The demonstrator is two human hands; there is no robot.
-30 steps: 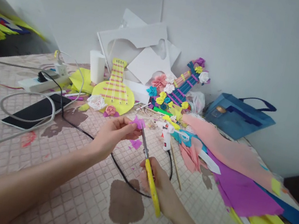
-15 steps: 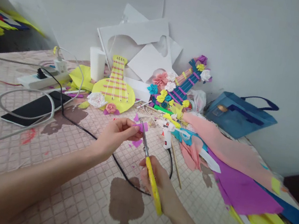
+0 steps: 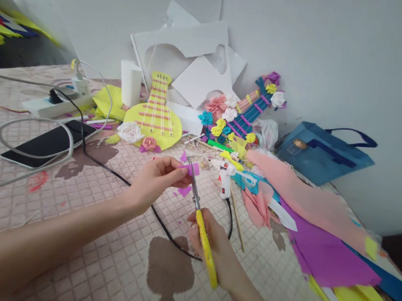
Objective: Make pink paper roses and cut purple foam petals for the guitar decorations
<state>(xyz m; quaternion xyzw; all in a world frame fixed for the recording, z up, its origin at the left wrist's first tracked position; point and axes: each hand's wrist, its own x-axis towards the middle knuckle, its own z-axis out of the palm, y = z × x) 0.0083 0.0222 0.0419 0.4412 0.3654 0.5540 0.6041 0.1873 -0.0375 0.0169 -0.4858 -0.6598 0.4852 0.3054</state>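
Pinched between the fingers of my left hand (image 3: 159, 180) is a small piece of purple paper (image 3: 195, 169). My right hand (image 3: 211, 237) is closed round the yellow handles of a pair of scissors (image 3: 204, 243). The metal blades lie across the purple piece, just right of my left fingertips. Purple scraps (image 3: 184, 191) rest on the table beneath. Right of the blades lies a white glue gun (image 3: 225, 183). Beyond my hands stands a yellow paper guitar (image 3: 156, 117) with white strings, a white flower and a pink flower.
Left are a tablet (image 3: 50, 145), a power strip (image 3: 56, 103) and looping cables. A black cord (image 3: 167, 235) runs under my wrists. Coloured paper sheets (image 3: 323, 248) cover the right side, near a blue bag (image 3: 324, 153). White boards (image 3: 201, 81) lean on the wall.
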